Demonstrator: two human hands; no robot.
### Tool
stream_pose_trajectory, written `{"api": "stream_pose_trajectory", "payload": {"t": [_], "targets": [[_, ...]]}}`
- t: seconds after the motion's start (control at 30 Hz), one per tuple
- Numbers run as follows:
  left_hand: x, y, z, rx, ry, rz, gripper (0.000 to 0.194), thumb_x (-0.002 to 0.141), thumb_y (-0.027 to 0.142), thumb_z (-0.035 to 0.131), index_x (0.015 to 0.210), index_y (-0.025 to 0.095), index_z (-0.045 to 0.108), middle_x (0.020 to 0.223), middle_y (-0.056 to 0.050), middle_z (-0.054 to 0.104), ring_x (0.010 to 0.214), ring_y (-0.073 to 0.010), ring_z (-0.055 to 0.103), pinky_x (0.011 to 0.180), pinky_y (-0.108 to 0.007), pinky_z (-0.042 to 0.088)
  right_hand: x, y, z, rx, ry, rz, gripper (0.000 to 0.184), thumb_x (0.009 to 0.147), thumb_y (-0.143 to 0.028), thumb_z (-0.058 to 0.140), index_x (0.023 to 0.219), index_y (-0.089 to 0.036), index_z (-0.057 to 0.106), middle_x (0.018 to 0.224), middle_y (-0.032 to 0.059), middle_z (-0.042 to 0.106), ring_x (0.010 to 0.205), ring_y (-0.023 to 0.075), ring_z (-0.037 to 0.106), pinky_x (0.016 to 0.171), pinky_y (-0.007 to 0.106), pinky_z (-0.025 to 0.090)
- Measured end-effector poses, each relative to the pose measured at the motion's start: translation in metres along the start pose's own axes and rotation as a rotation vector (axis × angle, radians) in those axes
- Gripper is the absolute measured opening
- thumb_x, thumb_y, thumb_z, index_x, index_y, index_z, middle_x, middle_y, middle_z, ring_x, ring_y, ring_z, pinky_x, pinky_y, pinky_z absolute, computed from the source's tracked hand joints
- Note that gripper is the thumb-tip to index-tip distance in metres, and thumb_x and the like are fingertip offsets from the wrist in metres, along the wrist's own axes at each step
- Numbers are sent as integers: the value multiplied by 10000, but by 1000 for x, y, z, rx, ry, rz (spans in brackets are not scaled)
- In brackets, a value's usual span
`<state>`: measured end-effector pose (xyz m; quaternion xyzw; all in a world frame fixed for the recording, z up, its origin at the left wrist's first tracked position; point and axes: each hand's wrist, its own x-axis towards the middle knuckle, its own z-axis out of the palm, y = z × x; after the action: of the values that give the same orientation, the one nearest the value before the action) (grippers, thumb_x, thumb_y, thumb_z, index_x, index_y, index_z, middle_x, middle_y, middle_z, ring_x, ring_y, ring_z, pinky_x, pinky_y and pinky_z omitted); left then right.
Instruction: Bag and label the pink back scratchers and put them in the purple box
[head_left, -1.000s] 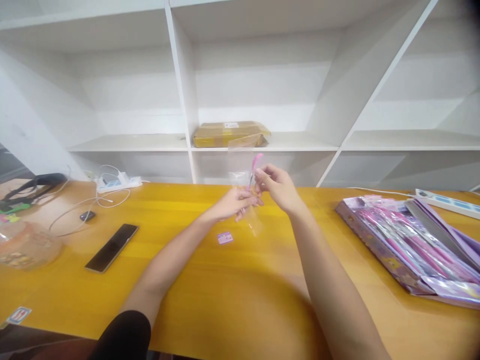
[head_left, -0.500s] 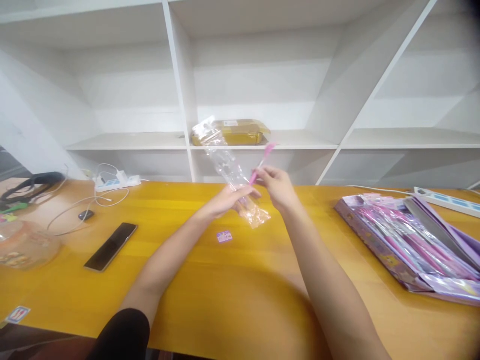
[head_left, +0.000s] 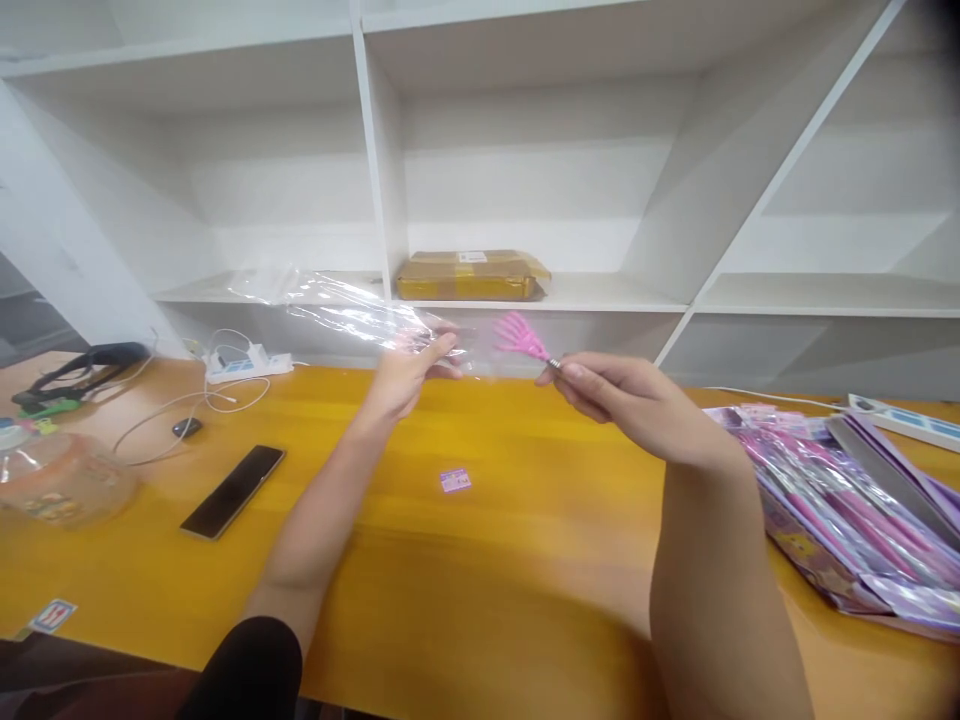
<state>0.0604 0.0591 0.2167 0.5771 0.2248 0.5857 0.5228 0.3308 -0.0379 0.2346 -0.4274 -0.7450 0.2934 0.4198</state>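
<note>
The scratcher (head_left: pixel 523 338) was found raised above the table (head_left: pixel 450 600), its pink head pointing left. The right hand (head_left: pixel 622 400) had thumb and fingers closed on the metal shaft just behind the head; any remaining length was hidden by that hand. Judged as a risk, so short a hold could let the shaft pivot or slip if it slackened.

The left hand (head_left: pixel 409 370), near the head but apart from it, had thumb and fingers drawn together on the clear sleeve (head_left: pixel 341 308); glare left the exact pinch uncertain. The sleeve trailed leftward. Being light and slick, it could slide free, or snag on the splayed tips should the hands meet.

Below lay the label (head_left: pixel 454 480), small enough for a passing wrist to shift. The phone (head_left: pixel 234 492) lay beyond the left forearm. The box (head_left: pixel 799 548) of packs (head_left: pixel 840 490) sat beside the right forearm, where an elbow swing could knock it.
</note>
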Motion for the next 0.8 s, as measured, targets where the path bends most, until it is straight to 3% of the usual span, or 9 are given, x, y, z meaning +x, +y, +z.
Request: {"api": "stream_pose_trajectory", "payload": {"t": [0.13,0.37,0.57,0.7,0.8], "targets": [[-2,7,-2,57,57,58,431,690,469,992,873,146,773,787,-13,720,698,-116,690,667,-243,625,2,6,0,-74,-102,44,598,1042,-736,525,978,-179,734,760,15,473,641,121,387,582,270,346],[-8,8,0,72,120,108,426,717,490,983,803,149,744,737,-8,700,669,-112,664,604,-219,549,4,8,-1,-80,-138,51,601,1044,-738,514,992,-181,733,747,1,437,637,122,369,585,270,333],[-12,9,7,-67,52,-16,467,693,498,997,820,146,718,726,17,660,625,-84,631,557,-199,530,3,2,0,-47,-172,10,593,1044,-732,525,965,-182,733,735,9,461,638,129,375,583,277,341],[-12,7,11,-143,28,-86,462,688,475,1004,832,148,711,716,33,645,607,-69,626,559,-183,537,-1,-3,-2,-17,-190,-45,587,1053,-705,534,821,-191,695,703,20,457,654,146,398,628,297,390],[-12,5,12,-206,4,-151,471,664,462,1017,819,150,700,689,48,620,585,-57,601,548,-172,527,-4,-5,-5,-74,-171,-50,575,1055,-701,532,869,-197,735,719,30,499,662,150,428,620,291,392]]}}
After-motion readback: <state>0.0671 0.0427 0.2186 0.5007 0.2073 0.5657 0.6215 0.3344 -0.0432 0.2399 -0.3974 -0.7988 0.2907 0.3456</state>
